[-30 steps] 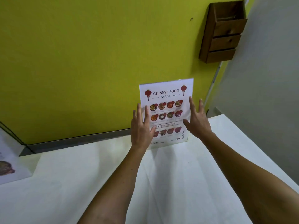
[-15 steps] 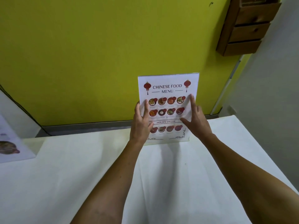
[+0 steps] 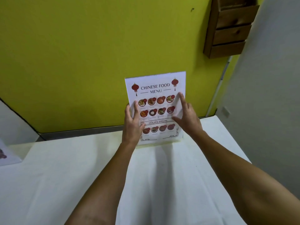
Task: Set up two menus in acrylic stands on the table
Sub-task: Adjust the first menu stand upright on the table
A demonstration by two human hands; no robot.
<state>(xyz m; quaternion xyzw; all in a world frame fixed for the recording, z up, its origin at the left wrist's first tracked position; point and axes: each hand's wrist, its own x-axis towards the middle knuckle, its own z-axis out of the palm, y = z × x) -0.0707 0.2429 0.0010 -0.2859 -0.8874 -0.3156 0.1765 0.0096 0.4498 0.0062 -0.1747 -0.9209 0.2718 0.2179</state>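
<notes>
— Standing up at the far edge of the table point(image 3: 81, 184), is it, that menu point(image 3: 155, 88)?

— Yes, upright in its clear stand point(image 3: 162, 142), close to the yellow wall point(image 3: 81, 54). "Chinese Food Menu" across the top, two red lanterns, rows of little dish photos.

— And the hands?

— Both on it. The left hand point(image 3: 132, 125) lies along the left edge, fingers straight and slightly spread, flat against the front. The right hand point(image 3: 186, 117) is at the right edge, fingers loosely apart, the forefinger reaching up the sheet and the thumb pointing in across the pictures. Neither one is closed round anything; they rest on the face.

— Is the second one out?

— There's a corner of another printed sheet point(image 3: 7, 153) at the far left of the table, well apart from this one. Whether it sits in a stand, I can't tell.

— Anything else about?

— A wooden rack point(image 3: 230, 30) hangs on the wall, up to the right.
</notes>
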